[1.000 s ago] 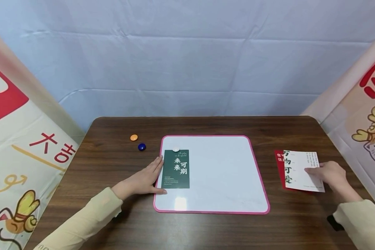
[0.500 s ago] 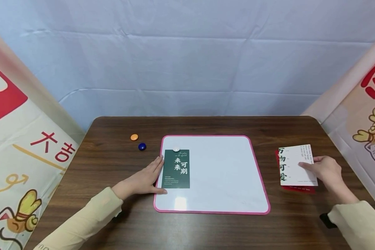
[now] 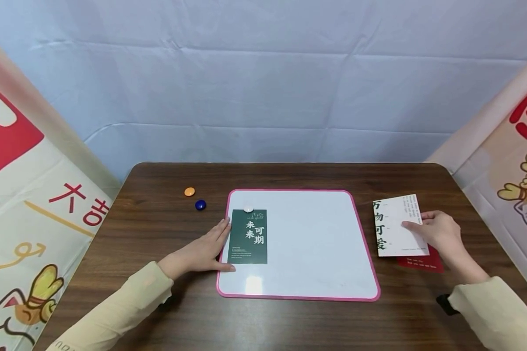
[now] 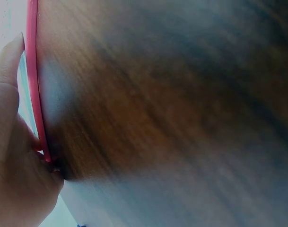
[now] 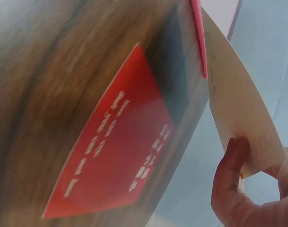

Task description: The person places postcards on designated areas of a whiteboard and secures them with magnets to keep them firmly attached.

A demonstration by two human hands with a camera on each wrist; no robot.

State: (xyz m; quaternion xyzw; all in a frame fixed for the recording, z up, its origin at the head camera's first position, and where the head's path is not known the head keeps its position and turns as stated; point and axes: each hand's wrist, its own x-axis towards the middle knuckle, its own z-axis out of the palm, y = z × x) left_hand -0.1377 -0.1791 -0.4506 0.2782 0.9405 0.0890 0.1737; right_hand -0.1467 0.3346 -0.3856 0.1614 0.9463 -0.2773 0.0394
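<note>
Cards [image 3: 395, 236]: three, one pinched by right hand [image 3: 442, 235]; discs [image 3: 200, 204]: three; left hand [image 3: 203, 251] straight-fingered.

Bright glare on whiteboard [image 3: 312, 243], blurry wrist views

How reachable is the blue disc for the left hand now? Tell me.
Probably yes: the left hand rests at the left edge of the whiteboard, the blue disc lies nearby on the table, and nothing visible stands between them.

Cream sleeves [image 3: 114, 304] (loose ones), black block [image 3: 445, 304] beside right cuff [image 3: 470, 295].
</note>
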